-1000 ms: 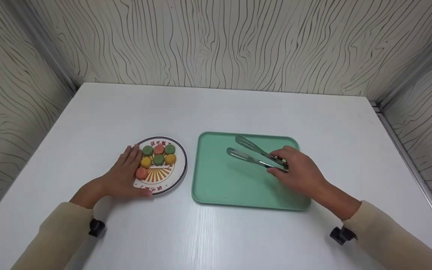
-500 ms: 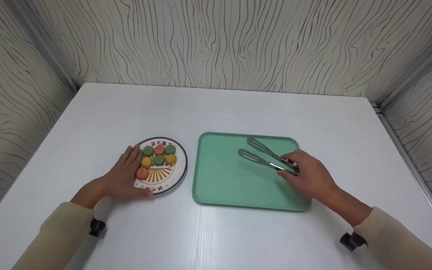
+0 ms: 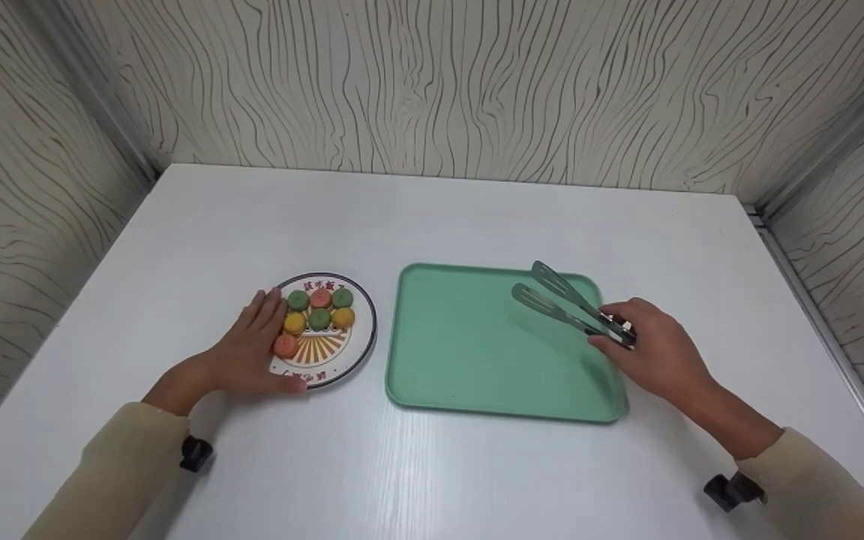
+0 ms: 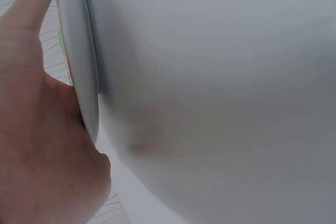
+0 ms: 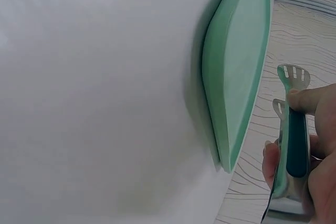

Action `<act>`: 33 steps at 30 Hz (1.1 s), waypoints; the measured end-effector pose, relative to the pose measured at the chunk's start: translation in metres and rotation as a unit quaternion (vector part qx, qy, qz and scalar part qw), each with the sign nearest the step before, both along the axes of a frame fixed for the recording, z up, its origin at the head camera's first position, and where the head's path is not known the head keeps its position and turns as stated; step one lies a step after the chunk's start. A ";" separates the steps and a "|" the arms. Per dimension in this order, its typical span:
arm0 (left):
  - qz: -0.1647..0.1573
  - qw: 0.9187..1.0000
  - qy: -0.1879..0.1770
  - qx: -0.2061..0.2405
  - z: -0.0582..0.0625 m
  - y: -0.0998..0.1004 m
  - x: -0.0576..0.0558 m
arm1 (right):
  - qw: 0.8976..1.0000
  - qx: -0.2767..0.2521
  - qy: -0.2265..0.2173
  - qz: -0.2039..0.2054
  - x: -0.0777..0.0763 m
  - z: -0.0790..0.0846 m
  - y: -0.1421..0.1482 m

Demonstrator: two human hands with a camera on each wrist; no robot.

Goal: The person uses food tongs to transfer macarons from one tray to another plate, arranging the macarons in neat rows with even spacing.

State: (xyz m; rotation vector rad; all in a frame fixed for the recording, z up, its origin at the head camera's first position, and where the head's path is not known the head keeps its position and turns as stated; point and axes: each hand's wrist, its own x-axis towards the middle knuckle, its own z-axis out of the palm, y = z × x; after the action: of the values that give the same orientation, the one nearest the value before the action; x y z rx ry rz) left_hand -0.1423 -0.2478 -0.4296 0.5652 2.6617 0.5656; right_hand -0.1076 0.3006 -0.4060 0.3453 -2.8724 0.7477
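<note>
At the left, my left hand (image 3: pixel 244 356) rests against the near-left rim of a white plate (image 3: pixel 359 341) with a dark edge and red lettering, its fingers straight and thumb spread. Several macarons in green, yellow (image 3: pixel 343 318) and coral (image 3: pixel 286 346) sit on the plate, close to my fingertips. My right hand (image 3: pixel 661 352) grips metal tongs (image 3: pixel 541 303) with slotted tips, held above the right side of a green tray (image 3: pixel 451 367). The tong arms stand apart with nothing between them. In the right wrist view, my thumb presses the dark grip of the tongs (image 5: pixel 297 145).
The plate and the tray lie side by side on a white table (image 3: pixel 432 221), a narrow gap between them. Wood-grain patterned walls (image 3: pixel 432 90) enclose the back and both sides.
My right hand has moved right with the tongs, from over the tray's middle toward its right edge. The left hand, plate and macarons stay in place.
</note>
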 end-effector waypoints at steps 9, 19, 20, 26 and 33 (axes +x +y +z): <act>0.003 1.000 -0.001 0.001 -0.002 0.000 -0.001 | 0.999 -0.002 0.008 -0.032 0.000 -0.007 0.020; 0.006 1.000 -0.003 -0.002 -0.002 0.000 -0.001 | 0.998 -0.005 0.020 -0.057 0.000 -0.012 0.036; 0.006 1.000 -0.002 -0.001 -0.002 0.000 -0.001 | 0.998 -0.004 0.020 -0.059 0.000 -0.012 0.038; 0.003 1.000 0.003 0.002 0.000 0.001 0.000 | 0.997 0.001 0.015 -0.077 0.004 -0.015 0.049; -0.006 1.000 0.006 0.011 -0.001 -0.001 0.001 | 0.995 0.006 0.005 -0.099 0.008 -0.018 0.066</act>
State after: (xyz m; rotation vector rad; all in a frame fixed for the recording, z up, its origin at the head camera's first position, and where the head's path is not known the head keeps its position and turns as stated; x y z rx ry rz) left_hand -0.1410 -0.2484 -0.4307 0.5913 2.6653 0.5900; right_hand -0.0997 0.3666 -0.4241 0.0642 -2.8486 0.6913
